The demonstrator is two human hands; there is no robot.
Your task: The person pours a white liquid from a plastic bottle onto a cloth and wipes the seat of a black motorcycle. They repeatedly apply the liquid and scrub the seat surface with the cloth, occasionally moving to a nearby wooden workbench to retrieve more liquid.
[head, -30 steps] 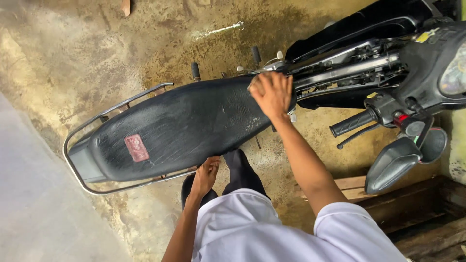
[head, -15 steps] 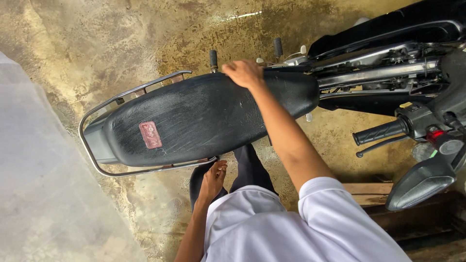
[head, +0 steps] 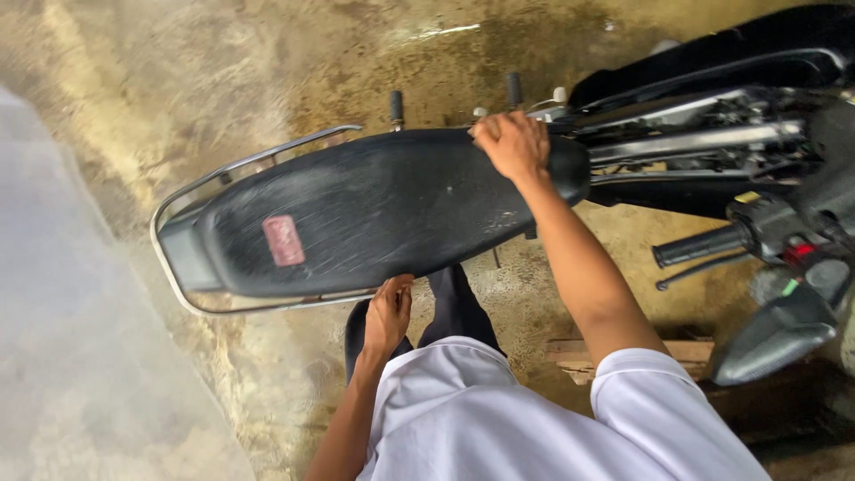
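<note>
My right hand (head: 511,144) is clenched over the far edge of the black motorcycle seat (head: 374,209), near its front end. My left hand (head: 388,313) grasps the seat's near edge beside the chrome rear rack (head: 227,169), above the stained concrete floor (head: 178,71).

Small reddish rectangular label (head: 283,240) on rear part of black motorcycle seat (head: 374,209), slightly tilted. Small yellow sticker (head: 746,197) near handlebar controls. No packages, screens.
</note>
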